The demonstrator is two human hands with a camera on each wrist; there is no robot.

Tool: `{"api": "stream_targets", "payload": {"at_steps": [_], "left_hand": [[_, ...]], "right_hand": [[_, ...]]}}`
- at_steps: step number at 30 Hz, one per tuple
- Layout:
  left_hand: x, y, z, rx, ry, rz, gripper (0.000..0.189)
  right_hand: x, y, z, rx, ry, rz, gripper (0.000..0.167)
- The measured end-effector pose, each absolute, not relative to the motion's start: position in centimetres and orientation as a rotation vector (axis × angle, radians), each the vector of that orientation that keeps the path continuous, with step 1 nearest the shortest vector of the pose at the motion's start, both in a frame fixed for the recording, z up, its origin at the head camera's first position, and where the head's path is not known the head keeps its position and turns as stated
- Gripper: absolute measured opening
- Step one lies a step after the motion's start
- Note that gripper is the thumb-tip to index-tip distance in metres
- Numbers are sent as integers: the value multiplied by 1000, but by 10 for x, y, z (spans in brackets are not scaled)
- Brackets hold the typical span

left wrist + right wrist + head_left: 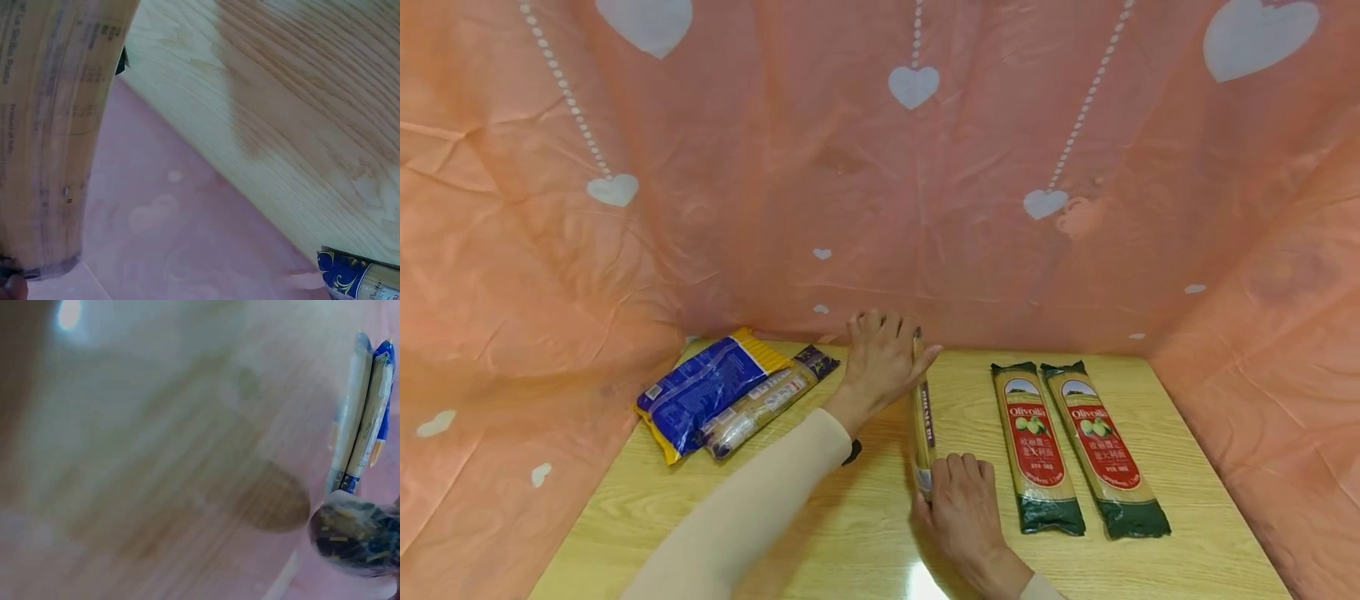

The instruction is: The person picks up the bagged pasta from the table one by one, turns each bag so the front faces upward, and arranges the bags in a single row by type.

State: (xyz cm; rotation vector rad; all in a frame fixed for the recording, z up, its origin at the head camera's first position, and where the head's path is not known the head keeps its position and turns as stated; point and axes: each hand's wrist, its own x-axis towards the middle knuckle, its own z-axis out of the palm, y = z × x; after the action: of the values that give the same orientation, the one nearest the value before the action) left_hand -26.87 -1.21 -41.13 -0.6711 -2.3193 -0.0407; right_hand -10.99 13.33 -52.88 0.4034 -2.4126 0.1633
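A long clear-wrapped pack of spaghetti [924,417] stands on its narrow edge between my two hands, its length pointing away from me. My left hand [883,358] grips the far end, thumb out to the right. At the near end, my right hand [958,508] holds the pack with curled fingers. The left wrist view shows the printed broad face of the spaghetti pack [56,137] up close, with a fingertip [15,289] at its end. In the right wrist view, the dark crinkled end of the pack [353,537] shows large; my right fingers are mostly hidden there.
Two spaghetti packs with red labels, one [1037,450] beside the other [1105,450], lie to the right on the wooden table [850,533]. At the left, a blue and yellow bag [707,392] lies against another spaghetti pack [767,404]. A pink heart-patterned cloth [865,192] surrounds the table.
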Motion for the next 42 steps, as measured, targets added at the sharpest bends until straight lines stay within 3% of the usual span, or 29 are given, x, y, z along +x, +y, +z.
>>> {"api": "stream_targets", "payload": {"at_steps": [3,14,20,25,36,42], "left_hand": [[-270,-13,-414,-633,-2287,-7,55],[-273,-26,-415,-776,-2204,-159,28],[-271,-40,-413,-928,-2264,-366,30],[-271,-51,-413,-973,-2350,-576,32],[-267,-59,-412,-1039,-2360,-896,24],[-263,-62,-411,-936,-2373,-873,28]], "right_hand": [[-112,132,-529,415,-2400,137,46],[-110,127,-528,456,-2362,46,56],[-106,141,-524,517,-2372,107,58],[-111,154,-526,458,-2385,99,70],[-117,133,-523,427,-2646,185,56],[-116,126,-526,409,-2689,262,54]]}}
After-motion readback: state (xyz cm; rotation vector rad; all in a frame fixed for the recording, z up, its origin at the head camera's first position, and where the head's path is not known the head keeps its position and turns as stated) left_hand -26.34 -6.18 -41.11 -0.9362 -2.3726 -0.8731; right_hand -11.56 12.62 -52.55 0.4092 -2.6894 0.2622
